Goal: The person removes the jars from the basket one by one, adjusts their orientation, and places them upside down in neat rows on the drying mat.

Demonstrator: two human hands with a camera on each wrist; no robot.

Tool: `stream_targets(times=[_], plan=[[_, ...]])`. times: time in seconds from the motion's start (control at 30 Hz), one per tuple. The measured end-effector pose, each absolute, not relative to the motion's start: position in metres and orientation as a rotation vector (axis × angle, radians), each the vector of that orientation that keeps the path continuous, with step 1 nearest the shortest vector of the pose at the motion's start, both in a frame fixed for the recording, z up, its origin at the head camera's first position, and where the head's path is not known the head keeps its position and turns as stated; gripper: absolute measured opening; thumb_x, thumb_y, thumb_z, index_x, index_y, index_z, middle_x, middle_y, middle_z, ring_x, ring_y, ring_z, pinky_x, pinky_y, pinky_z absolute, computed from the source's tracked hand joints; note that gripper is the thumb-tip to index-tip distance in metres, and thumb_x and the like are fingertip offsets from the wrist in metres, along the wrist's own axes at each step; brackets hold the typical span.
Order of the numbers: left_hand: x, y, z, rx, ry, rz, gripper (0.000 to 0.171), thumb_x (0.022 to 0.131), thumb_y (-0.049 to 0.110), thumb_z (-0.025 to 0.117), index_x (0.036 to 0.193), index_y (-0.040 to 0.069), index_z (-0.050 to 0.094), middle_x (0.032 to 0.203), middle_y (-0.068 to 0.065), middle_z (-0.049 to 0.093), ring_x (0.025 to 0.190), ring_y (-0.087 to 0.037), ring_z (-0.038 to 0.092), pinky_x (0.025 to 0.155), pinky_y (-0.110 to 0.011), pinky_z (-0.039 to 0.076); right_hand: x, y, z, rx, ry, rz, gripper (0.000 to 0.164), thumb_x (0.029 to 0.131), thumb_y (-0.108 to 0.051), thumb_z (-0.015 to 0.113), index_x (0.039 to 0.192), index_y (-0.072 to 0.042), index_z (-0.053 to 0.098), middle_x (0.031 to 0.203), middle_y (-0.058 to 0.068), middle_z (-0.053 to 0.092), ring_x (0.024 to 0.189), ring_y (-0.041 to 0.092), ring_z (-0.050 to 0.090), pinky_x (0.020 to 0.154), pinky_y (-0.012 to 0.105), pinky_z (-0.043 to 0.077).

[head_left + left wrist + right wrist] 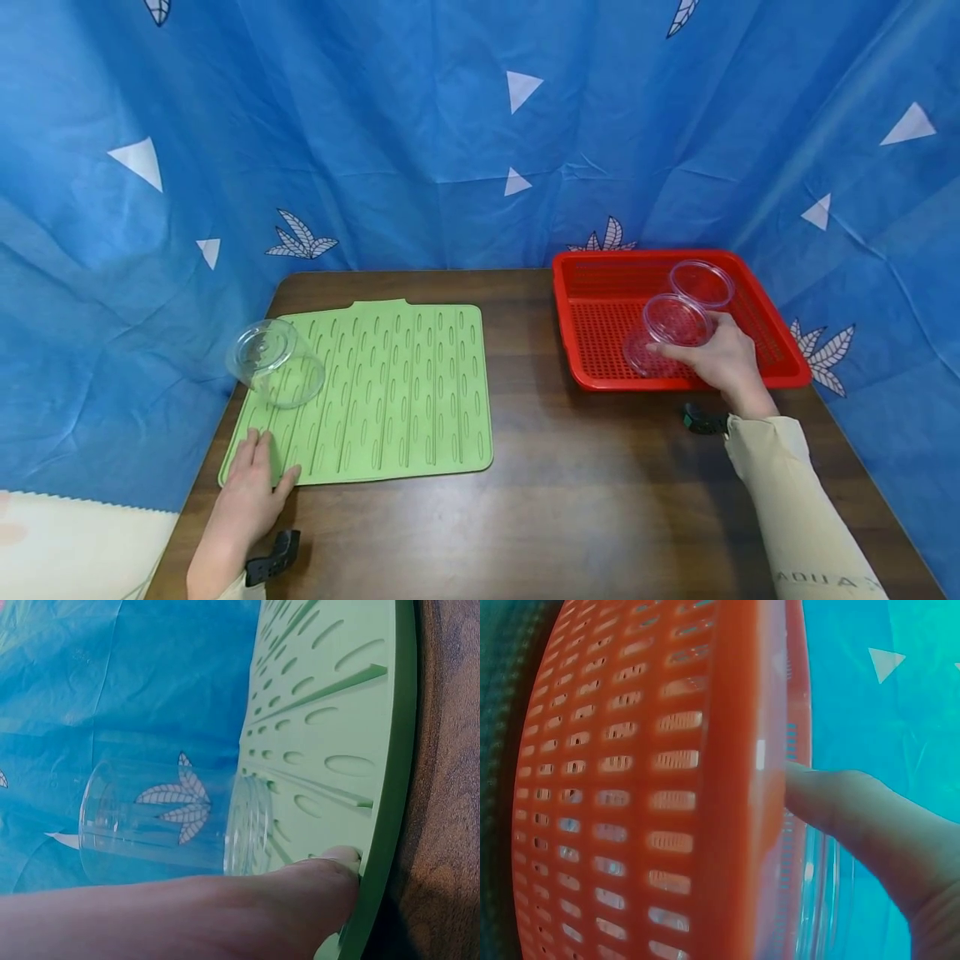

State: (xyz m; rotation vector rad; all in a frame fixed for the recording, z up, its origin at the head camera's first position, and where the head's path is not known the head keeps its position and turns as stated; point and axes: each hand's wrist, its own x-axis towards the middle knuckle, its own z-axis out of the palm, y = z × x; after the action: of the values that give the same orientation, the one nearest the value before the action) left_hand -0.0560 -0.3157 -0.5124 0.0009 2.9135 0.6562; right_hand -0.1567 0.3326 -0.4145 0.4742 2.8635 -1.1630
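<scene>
My right hand [723, 354] reaches over the near side of the red basket [566, 321] and grips a clear plastic jar [663, 333] standing inside it. The thumb [840, 799] shows past the basket rim in the right wrist view; the other fingers are mostly hidden. A second clear jar, its round rim [702, 283] visible, stands just behind. My left hand [251, 492] rests on the near left corner of the green ridged mat [405, 392], fingers extended. Beyond it, another clear jar [277, 364] stands on the mat, apart from the fingers, and also appears in the left wrist view.
The brown wooden table [540, 500] carries the mat on the left and the basket at the back right. A blue patterned curtain [420, 125] hangs behind and along both sides. Dark wrist straps [273, 557] are worn on both arms.
</scene>
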Motion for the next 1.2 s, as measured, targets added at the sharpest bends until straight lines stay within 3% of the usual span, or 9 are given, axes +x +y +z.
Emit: stream_targets(times=[0.3, 0.9, 1.2], plan=[[-0.056, -0.315, -0.512, -0.001, 2.921, 0.657, 0.079, 0.109, 0.016, 0.067, 0.152, -0.031, 0.021, 0.16, -0.056, 0.01, 0.148, -0.074, 0.011, 0.12, -0.08, 0.022, -0.159, 0.334, -0.415, 0.5, 2.848, -1.17, 0.119, 0.091, -0.04, 0.091, 0.168, 0.011, 0.016, 0.162, 0.042, 0.036, 0.139, 0.063, 0.04, 0.105, 0.075, 0.051], [-0.052, -0.313, -0.51, 0.007, 2.949, 0.667, 0.078, 0.11, 0.017, 0.066, 0.153, -0.031, 0.021, 0.162, -0.054, 0.011, 0.149, -0.073, 0.012, 0.121, -0.08, 0.023, -0.153, 0.339, -0.406, 0.444, 2.9, -1.172, 0.112, 0.094, -0.035, 0.089, 0.167, 0.012, 0.018, 0.16, 0.044, 0.037, 0.137, 0.063, 0.042, 0.103, 0.076, 0.051], [-0.05, -0.309, -0.504, -0.003, 2.932, 0.705, 0.08, 0.113, 0.028, 0.063, 0.157, -0.026, 0.023, 0.166, -0.05, 0.008, 0.153, -0.07, 0.01, 0.121, -0.08, 0.022, -0.148, 0.338, -0.388, 0.358, 2.926, -1.199, 0.117, 0.093, -0.042, 0.09, 0.17, 0.007, 0.017, 0.163, 0.041, 0.035, 0.139, 0.063, 0.039, 0.098, 0.077, 0.053]])
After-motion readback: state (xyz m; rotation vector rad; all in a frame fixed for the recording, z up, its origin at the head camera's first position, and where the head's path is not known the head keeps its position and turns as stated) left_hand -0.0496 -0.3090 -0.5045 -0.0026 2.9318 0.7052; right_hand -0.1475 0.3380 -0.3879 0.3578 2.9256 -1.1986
